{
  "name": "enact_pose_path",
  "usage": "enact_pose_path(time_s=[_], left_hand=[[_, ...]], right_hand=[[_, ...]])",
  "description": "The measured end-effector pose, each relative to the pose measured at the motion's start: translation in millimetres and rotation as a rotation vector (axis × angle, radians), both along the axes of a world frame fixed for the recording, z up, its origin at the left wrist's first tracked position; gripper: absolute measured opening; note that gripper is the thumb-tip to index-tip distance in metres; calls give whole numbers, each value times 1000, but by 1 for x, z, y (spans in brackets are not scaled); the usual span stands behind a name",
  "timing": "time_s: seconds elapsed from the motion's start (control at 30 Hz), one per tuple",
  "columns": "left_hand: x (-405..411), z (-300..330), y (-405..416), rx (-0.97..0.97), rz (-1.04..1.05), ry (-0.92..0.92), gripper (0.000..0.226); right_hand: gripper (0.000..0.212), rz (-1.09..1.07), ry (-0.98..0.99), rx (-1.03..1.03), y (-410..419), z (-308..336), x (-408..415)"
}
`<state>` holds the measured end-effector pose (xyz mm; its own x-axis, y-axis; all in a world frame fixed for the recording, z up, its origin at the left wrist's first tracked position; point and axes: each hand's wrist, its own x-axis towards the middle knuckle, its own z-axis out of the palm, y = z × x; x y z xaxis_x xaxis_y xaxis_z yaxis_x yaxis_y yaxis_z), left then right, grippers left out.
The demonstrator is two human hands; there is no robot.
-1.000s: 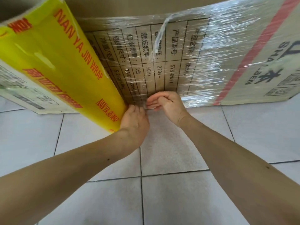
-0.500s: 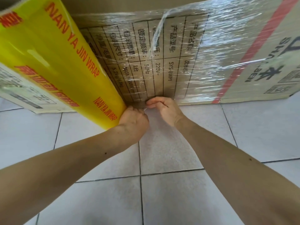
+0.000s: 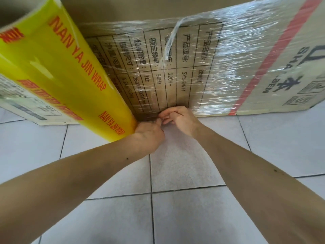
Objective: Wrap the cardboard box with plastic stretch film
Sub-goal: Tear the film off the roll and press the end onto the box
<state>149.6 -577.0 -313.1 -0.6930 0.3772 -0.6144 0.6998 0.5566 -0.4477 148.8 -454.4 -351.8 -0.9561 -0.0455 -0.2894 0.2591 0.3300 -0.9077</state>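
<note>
A large cardboard box (image 3: 288,71) with a printed table and a red stripe stands on the floor, its near face covered in clear stretch film (image 3: 219,55). A bunched strand of film hangs down over the printed table. A big yellow film roll (image 3: 58,76) with red lettering leans against the box at the left, its lower end on the floor. My left hand (image 3: 149,136) and my right hand (image 3: 179,118) meet at the box's bottom edge beside the roll's lower end, both pinching the film's lower edge there. The fingertips are partly hidden.
White floor tiles (image 3: 184,217) with dark grout lines fill the foreground. A second box face with a white printed label (image 3: 26,103) shows behind the roll at the left.
Both hands stay pinched at the box's bottom edge. The right hand's fingers have curled in closer to the left hand. The view has shifted slightly.
</note>
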Motion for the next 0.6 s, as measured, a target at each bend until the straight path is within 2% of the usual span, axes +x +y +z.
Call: enact_pose_path(time_s=[0.1,0.17,0.23,0.3,0.4,0.5,0.6], left_hand=[[-4,3,3,96,-25,-3,47],[-9,16,3,181,2,-4,38],[-17,39,4,374,98,-23,32],[-26,69,6,607,214,-66,23],[-37,103,9,924,397,-55,7],[-38,116,11,1017,430,25,10],[-34,143,14,1042,414,4,8]], right_hand=[[40,54,23,49,5,13,3],[38,8,86,36,10,26,4],[37,-55,86,-86,22,37,10],[37,-29,57,-138,37,43,17],[34,1,39,-39,52,41,17],[33,-2,58,24,54,44,11],[32,102,47,132,59,47,12]])
